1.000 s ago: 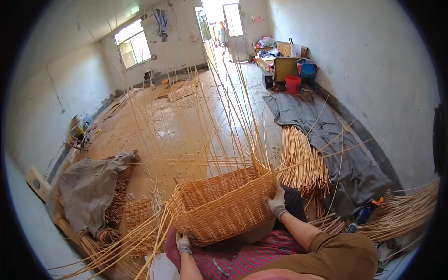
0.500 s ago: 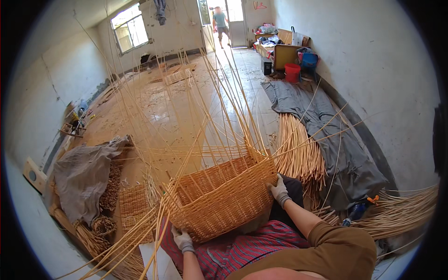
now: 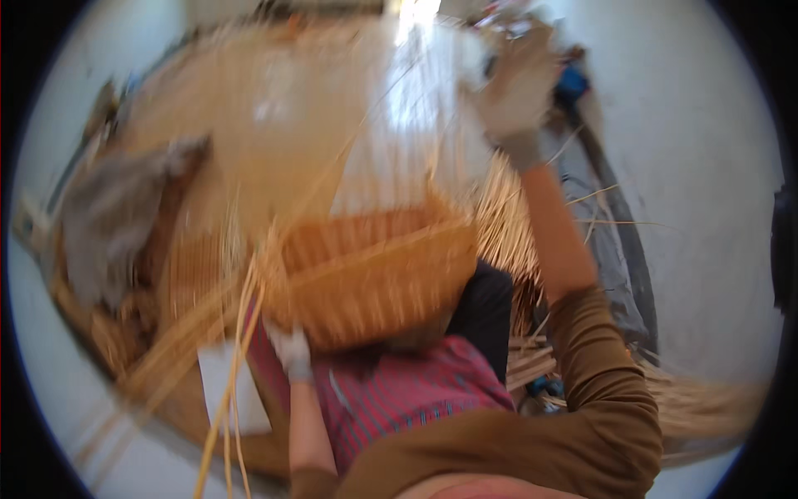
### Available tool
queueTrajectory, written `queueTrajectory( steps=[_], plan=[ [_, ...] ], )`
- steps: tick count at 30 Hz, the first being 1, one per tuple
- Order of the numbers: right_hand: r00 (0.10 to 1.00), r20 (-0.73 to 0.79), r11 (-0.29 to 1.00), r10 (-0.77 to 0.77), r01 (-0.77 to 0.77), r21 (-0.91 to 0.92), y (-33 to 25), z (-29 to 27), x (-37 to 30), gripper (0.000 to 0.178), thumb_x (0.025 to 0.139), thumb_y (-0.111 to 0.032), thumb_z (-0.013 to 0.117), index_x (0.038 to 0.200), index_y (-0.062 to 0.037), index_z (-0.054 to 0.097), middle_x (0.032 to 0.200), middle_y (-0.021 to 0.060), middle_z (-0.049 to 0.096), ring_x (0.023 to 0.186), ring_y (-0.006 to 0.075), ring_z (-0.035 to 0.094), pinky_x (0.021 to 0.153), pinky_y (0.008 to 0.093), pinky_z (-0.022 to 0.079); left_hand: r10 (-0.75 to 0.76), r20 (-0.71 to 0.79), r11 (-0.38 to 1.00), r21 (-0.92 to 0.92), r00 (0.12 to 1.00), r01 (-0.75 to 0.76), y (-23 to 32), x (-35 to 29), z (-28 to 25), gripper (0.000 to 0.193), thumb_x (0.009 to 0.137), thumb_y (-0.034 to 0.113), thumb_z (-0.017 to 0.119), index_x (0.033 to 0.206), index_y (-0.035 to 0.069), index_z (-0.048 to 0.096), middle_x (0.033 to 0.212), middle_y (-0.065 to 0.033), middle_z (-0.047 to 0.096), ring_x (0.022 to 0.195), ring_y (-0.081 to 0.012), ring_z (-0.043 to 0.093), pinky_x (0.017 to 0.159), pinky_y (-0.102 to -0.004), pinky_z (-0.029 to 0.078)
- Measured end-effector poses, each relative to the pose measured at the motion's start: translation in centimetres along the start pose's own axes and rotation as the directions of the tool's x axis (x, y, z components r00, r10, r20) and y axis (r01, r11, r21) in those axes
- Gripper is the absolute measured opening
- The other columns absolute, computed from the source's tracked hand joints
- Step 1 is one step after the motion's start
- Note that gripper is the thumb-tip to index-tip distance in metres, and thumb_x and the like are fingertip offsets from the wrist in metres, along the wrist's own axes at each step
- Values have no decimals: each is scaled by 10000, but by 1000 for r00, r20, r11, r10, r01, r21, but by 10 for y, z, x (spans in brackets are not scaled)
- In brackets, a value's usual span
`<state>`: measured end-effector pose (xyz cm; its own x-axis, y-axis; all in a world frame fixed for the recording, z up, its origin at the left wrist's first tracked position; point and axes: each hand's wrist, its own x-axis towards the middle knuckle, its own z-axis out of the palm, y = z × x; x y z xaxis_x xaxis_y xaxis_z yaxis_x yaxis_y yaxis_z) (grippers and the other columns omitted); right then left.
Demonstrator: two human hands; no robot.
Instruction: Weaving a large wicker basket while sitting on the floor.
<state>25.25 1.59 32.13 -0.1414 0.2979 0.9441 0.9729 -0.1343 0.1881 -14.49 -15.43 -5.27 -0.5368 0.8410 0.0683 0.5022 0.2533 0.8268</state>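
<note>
Right hand [image 3: 517,91] has left the basket's right rim since half a second ago and is now raised high, well above and right of the wicker basket [image 3: 374,279], arm stretched up; left hand [image 3: 291,353] stays low at the basket's lower left corner. Basket, half woven, sits on the person's lap against the red checked cloth [image 3: 399,395], tilted, its uprights smeared by motion blur. Right hand is gloved and looks loosely curled, maybe around upright stakes or a weaving rod, but blur hides it, cannot tell what it grips or whether it is closed. Left hand, gloved too, presses at the basket wall beside a bunch of loose long canes [image 3: 237,333] running down past the basket's left; fingers look bent against the weave, grip unclear. Step, as I judge it: pulling or gathering a rod upward in mid-weave while the other hand steadies the work. Next move likely calls for bringing that rod back down to the basket rim under tension, keeping the basket from rolling off the lap. Behind the basket on the right, a bundle of straw-coloured rods [image 3: 507,224] on a grey sheet [image 3: 607,241]; left of the basket, a crumpled grey cloth [image 3: 112,216] on the floor.
</note>
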Motion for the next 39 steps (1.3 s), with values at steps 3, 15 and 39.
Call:
queueTrajectory(
  steps=[3,15,39],
  plan=[
    [951,-265,942,-161,228,245,-8,-22,3,993,775,-524,768,1481,16,325,1494,283,347,1368,443,337,1099,543,315,-31,-21,942,-334,999,22,70,-9,-5,869,887,330,707,1523,-24,231,1560,-251,286,1414,-381,347,1183,-421,279],
    [637,82,-219,-766,-380,899,-295,-158,-234,518,797,-171,711,1293,-97,580,1285,160,591,1224,316,550,1014,430,459,265,-20,874,-418,964,-249,-85,99,-41,485,891,271,742,1283,13,619,1237,-141,653,1088,-236,626,956,-333,499],
    [206,978,-380,43,-902,207,-185,9,-293,87,981,-126,606,1023,-114,530,944,82,689,807,196,677,743,353,603,1,-174,641,-755,985,-135,38,-14,-41,400,1047,332,475,1207,-21,576,1147,-112,639,1112,-240,609,1012,-377,487]
  ],
)
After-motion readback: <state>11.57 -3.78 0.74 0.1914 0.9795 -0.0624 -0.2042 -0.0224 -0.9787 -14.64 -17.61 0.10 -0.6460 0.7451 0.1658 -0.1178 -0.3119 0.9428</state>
